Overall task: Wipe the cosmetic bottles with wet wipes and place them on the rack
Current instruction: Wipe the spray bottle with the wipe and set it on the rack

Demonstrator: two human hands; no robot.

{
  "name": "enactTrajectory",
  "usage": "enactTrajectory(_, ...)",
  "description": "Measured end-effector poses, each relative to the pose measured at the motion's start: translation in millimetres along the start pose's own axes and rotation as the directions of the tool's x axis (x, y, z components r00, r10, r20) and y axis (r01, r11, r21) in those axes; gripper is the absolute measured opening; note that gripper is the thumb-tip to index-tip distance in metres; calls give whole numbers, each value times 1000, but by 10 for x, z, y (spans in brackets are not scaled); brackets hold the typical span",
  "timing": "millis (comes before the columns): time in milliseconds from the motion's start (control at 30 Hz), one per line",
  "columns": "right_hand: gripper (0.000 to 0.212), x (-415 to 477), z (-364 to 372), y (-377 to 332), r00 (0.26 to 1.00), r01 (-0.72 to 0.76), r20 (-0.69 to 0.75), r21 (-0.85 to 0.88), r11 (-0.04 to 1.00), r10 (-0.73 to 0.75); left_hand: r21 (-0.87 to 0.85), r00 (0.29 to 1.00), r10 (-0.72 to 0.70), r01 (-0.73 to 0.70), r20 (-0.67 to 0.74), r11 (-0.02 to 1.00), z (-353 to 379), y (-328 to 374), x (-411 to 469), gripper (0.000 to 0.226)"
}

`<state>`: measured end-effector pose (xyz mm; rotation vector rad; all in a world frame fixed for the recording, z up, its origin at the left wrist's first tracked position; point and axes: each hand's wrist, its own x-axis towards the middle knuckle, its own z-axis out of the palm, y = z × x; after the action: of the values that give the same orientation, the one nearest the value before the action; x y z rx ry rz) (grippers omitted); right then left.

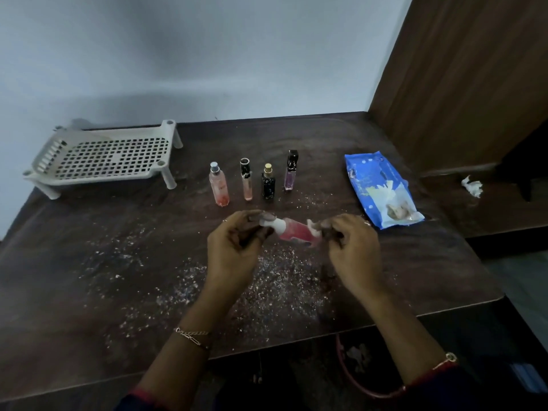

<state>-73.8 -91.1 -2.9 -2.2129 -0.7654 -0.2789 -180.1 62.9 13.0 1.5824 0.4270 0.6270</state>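
A pink bottle with a white cap [295, 232] is held sideways above the table between both hands. My left hand [234, 247] grips its capped end. My right hand [353, 247] pinches the other end, with a bit of white wipe [312, 226] showing at the fingertips. Behind them stand several small bottles in a row: a pink one with a silver cap [218, 186], a slim pink one [246, 180], a black one with a gold cap [268, 183] and a purple one with a black cap [290, 172]. The white perforated rack [106, 157] sits empty at the far left.
A blue pack of wet wipes [379, 188] lies at the right of the dark wooden table [118, 262], whose top is strewn with white specks. A crumpled used wipe [472, 186] lies on a lower surface at the far right. A wooden panel [459, 84] rises behind.
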Motion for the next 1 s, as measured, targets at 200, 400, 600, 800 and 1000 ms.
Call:
enactTrajectory(200,25,-68,139,43,1000,7,-24,340,940,2,-135,991,29,-11,131,991,79,-90,-16,31)
enactTrajectory(400,16,-265,36,299,995,97,-21,528,844,-101,-90,951,75,-50,299,995,236,-206,35,28)
enactTrajectory(600,18,-645,-93,631,991,101,55,257,961,-119,-31,907,20,-8,421,999,440,-183,-66,26)
enactTrajectory(800,29,-594,-93,442,988,-17,-129,466,885,87,123,913,36,-94,406,988,668,-54,-146,24)
enactTrajectory(1000,18,-722,-15,491,954,-55,-254,377,925,160,217,942,80,-157,326,963,832,-9,-235,28)
